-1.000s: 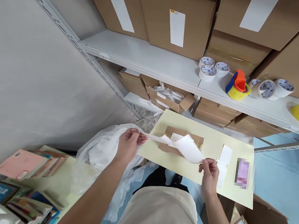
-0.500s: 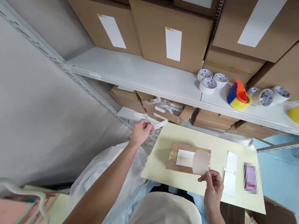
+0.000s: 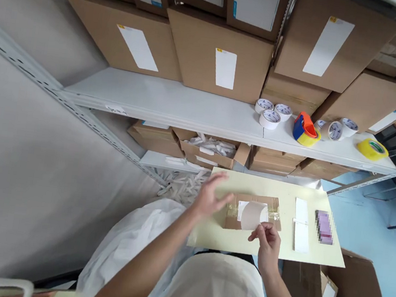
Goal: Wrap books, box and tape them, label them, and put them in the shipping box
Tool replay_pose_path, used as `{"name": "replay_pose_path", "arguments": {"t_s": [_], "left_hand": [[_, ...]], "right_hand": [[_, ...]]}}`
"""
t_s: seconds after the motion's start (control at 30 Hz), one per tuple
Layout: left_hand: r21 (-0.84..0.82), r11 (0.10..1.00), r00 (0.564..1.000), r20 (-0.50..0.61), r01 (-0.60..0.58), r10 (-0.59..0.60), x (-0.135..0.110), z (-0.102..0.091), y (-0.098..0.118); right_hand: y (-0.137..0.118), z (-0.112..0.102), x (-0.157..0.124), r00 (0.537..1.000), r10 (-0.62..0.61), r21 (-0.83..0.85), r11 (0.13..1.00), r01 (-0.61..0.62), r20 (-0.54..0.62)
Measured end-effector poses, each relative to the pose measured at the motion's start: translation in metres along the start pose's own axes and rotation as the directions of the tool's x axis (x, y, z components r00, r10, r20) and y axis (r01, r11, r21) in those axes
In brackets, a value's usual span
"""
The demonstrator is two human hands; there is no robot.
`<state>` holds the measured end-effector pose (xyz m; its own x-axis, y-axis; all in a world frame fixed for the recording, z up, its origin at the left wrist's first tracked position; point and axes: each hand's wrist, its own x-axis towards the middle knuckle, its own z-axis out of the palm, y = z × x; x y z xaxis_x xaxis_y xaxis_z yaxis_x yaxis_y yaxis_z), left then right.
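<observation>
On the pale yellow tabletop (image 3: 243, 244) lies a small brown cardboard box (image 3: 232, 221) with a white label (image 3: 240, 206) on its top and shiny tape at its right end. My right hand (image 3: 270, 245) pinches the lower edge of a curved pale sticker (image 3: 252, 217), held just over the box and covering part of the label. Fingers spread and slightly blurred, my left hand (image 3: 210, 196) is at the box's left end with nothing in it. Whether the sticker touches the box I cannot tell.
White label sheets (image 3: 301, 235) and a pixelated purple object (image 3: 324, 227) lie on the table's right side. Tape rolls (image 3: 270, 119) and a tape dispenser (image 3: 306, 129) stand on the shelf (image 3: 164, 100) in front. Discarded white strips (image 3: 182, 185) cover the floor at left. Below right is an open carton (image 3: 357, 296).
My left hand has let go of a white paper strip and moved right to the box, its fingers opening. My right hand has brought the sticker left over the label.
</observation>
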<state>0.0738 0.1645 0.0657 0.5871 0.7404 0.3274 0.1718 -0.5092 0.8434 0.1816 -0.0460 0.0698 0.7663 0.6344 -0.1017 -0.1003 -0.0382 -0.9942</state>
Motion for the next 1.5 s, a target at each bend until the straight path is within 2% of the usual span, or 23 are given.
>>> {"name": "replay_pose_path", "arguments": {"t_s": [0.03,0.1,0.17,0.33,0.4,0.43,0.5,0.57,0.67,0.73,0.8,0.87,0.9,0.97,1.03,1.1,1.2,1.27,1.37,1.5], "left_hand": [[0.038,0.997,0.995,0.074,-0.064,0.061,-0.021,0.005,0.014],[0.099,0.986,0.978,0.176,-0.130,0.111,-0.053,0.015,0.037],[0.129,0.981,0.974,0.194,-0.145,0.118,-0.069,0.023,0.048],[0.042,0.996,0.992,0.109,-0.073,0.068,-0.071,0.033,0.042],[-0.053,0.998,0.998,0.058,0.042,-0.039,-0.068,0.033,0.039],[-0.113,0.986,0.992,0.040,0.126,-0.122,-0.067,0.033,0.038],[-0.247,0.918,0.951,0.052,0.309,-0.306,-0.063,0.034,0.037],[-0.367,0.808,0.886,0.132,0.461,-0.445,-0.060,0.037,0.036],[-0.506,0.614,0.792,0.309,0.605,-0.526,-0.059,0.045,0.037],[-0.542,0.507,0.733,0.377,0.670,-0.566,-0.064,0.053,0.036],[-0.508,0.459,0.670,0.394,0.729,-0.629,-0.072,0.061,0.035],[-0.421,0.458,0.610,0.374,0.783,-0.698,-0.080,0.068,0.031],[-0.376,0.472,0.594,0.353,0.797,-0.723,-0.084,0.071,0.029],[-0.299,0.534,0.608,0.284,0.791,-0.741,-0.088,0.075,0.025],[-0.240,0.612,0.656,0.222,0.754,-0.721,-0.087,0.079,0.022],[-0.208,0.635,0.668,0.215,0.744,-0.712,-0.082,0.081,0.021],[-0.226,0.576,0.617,0.217,0.785,-0.756,-0.071,0.087,0.019],[-0.245,0.544,0.588,0.177,0.803,-0.789,-0.065,0.092,0.017],[-0.239,0.545,0.580,0.112,0.804,-0.807,-0.059,0.101,0.012],[-0.192,0.542,0.563,0.081,0.818,-0.822,-0.058,0.108,0.004]], "right_hand": [[-0.001,0.004,0.002,1.000,0.002,0.022,1.000,-0.002,0.011],[-0.002,0.012,0.007,1.000,0.014,0.073,0.997,-0.016,0.028],[-0.002,0.019,0.009,0.998,0.035,0.119,0.992,-0.041,0.050],[-0.003,0.023,0.008,0.985,0.039,0.124,0.990,-0.060,0.165],[-0.003,0.014,0.008,0.979,-0.025,0.044,0.999,0.017,0.204],[-0.003,0.008,0.008,0.980,-0.069,-0.022,0.997,0.075,0.184],[-0.002,-0.007,0.010,0.986,-0.146,-0.171,0.973,0.158,0.081],[0.000,-0.021,0.014,0.988,-0.157,-0.246,0.957,0.153,0.004],[0.007,-0.039,0.020,0.995,-0.075,-0.182,0.980,0.085,0.062],[0.013,-0.048,0.023,0.996,-0.017,-0.156,0.987,0.030,0.084],[0.021,-0.056,0.025,0.998,0.046,-0.164,0.986,-0.037,0.051],[0.029,-0.062,0.025,0.995,0.101,-0.174,0.980,-0.095,0.022],[0.033,-0.064,0.025,0.993,0.121,-0.180,0.977,-0.116,0.017],[0.039,-0.068,0.027,0.988,0.150,-0.196,0.970,-0.144,0.019],[0.042,-0.070,0.032,0.985,0.170,-0.207,0.965,-0.162,0.025],[0.043,-0.071,0.042,0.982,0.186,-0.217,0.961,-0.173,0.042],[0.045,-0.071,0.063,0.973,0.214,-0.246,0.951,-0.188,0.085],[0.047,-0.072,0.076,0.962,0.245,-0.270,0.941,-0.205,0.123],[0.052,-0.073,0.091,0.944,0.281,-0.336,0.918,-0.212,0.173],[0.055,-0.075,0.102,0.919,0.325,-0.443,0.873,-0.202,0.222]]}}
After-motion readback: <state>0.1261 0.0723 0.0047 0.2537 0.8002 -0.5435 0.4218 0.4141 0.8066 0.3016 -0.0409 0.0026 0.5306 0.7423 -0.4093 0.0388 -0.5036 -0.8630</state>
